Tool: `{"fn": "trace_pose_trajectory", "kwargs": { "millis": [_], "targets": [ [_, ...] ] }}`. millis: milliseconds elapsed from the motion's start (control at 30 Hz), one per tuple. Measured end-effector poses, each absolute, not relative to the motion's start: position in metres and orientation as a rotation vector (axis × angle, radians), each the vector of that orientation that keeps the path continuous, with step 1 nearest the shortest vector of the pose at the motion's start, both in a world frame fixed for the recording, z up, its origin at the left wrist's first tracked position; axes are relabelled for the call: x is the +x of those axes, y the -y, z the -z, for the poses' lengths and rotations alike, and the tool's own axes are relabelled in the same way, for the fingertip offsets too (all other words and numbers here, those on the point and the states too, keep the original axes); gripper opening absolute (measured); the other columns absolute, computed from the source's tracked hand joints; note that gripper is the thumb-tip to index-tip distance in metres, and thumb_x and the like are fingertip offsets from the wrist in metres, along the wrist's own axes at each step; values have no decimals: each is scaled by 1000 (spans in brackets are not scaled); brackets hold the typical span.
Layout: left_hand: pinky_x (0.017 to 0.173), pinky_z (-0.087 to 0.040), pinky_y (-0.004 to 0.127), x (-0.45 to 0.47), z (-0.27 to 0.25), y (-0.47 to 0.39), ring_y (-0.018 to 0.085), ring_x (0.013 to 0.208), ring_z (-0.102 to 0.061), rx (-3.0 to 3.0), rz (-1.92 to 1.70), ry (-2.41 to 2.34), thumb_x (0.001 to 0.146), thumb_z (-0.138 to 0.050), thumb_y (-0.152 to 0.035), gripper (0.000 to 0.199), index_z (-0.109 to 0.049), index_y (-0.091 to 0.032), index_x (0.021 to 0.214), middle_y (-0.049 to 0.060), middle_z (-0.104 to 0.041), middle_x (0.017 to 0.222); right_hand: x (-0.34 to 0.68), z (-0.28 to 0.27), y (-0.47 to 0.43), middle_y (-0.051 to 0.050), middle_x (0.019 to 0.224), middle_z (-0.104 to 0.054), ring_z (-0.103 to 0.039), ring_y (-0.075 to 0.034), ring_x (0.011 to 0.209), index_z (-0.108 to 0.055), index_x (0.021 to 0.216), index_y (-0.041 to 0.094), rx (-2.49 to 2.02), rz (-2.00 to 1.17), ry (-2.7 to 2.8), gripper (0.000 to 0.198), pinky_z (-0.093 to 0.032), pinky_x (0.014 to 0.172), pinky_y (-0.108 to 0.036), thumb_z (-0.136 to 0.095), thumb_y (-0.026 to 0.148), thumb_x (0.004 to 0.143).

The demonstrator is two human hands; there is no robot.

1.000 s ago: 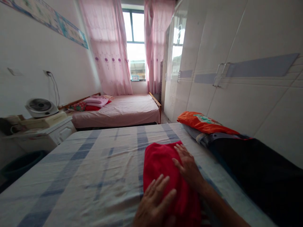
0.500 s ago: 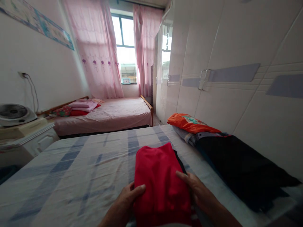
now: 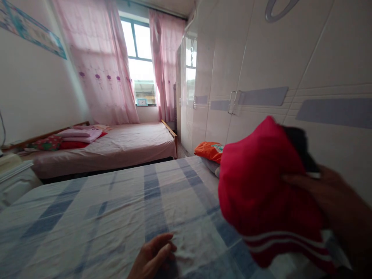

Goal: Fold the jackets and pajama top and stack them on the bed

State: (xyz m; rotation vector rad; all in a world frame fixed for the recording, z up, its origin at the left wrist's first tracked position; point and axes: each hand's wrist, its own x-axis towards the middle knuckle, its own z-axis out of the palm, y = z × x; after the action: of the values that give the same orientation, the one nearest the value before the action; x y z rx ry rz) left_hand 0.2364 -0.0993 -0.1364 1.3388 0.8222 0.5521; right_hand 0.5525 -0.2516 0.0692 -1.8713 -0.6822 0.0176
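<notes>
My right hand [image 3: 322, 190] grips a folded red garment [image 3: 261, 178] with two white stripes along its lower edge, lifted at the right of the view. Something black shows behind the garment, against my fingers. My left hand [image 3: 157, 254] is low in the middle, over the blue-and-white bed sheet [image 3: 116, 217], its fingers loosely bent and apart with nothing in them. An orange folded garment [image 3: 207, 151] lies beyond the red one, on top of grey cloth; much of that pile is hidden behind what I hold.
White wardrobe doors [image 3: 223, 69] with metal handles line the right side. Past the near bed stands a second bed [image 3: 133, 139] with folded pink bedding [image 3: 78, 135]. Pink curtains [image 3: 99, 62] hang beside a window, and a white cabinet [image 3: 19, 178] is at the left edge.
The red garment has been raised off the bed and carried right in my right hand. My left hand has let go of it. The view has turned right.
</notes>
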Motion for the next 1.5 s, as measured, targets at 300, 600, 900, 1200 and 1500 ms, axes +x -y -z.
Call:
{"fn": "trace_pose_trajectory", "kwargs": {
  "millis": [300, 600, 900, 1200, 1500],
  "targets": [
    [59, -48, 24, 241, 149, 96, 16, 72, -62, 1425, -473, -774, 69, -61, -65, 63, -62, -15, 106, 5, -68, 84, 633, -57, 221, -11, 107, -67, -62, -25, 88, -47, 131, 29, -2491, 1056, 1375, 52, -38, 65, -35, -47, 13, 81],
    [58, -49, 26, 240, 145, 105, 16, 69, -62, 1517, -540, -798, 79, -54, -41, 41, -58, -11, 106, 7, -67, 81, 677, 80, 200, -26, 130, -49, -51, -30, 115, -37, 134, -5, -2662, 525, 1492, 56, -41, 87, -37, -32, 18, 83],
    [109, -19, 56, 228, 147, 154, 34, 136, -24, 2669, -411, -549, 82, -55, -48, 63, -36, -26, 138, 12, -31, 148, 686, 89, 204, -24, 135, -44, -47, -32, 117, -31, 138, 1, -2640, 563, 1525, 60, -39, 82, -44, -17, 30, 87],
    [101, -39, 27, 196, 120, 185, 20, 123, -49, 2433, -366, -501, 90, -48, -34, 33, -58, -28, 121, 4, -54, 133, 664, 81, 206, -17, 138, -44, -44, -31, 118, -26, 143, 17, -2523, 662, 1406, 63, -34, 80, -51, -22, 42, 85],
    [108, -30, 38, 164, 121, 85, 22, 132, -36, 2579, -526, -1462, 92, -39, -35, 39, -57, -17, 122, 11, -45, 139, 592, 53, 207, -22, 130, -50, -39, -27, 125, -44, 130, 3, -2161, 889, 1511, 54, -31, 101, -40, -30, 37, 90]
  ]
}}
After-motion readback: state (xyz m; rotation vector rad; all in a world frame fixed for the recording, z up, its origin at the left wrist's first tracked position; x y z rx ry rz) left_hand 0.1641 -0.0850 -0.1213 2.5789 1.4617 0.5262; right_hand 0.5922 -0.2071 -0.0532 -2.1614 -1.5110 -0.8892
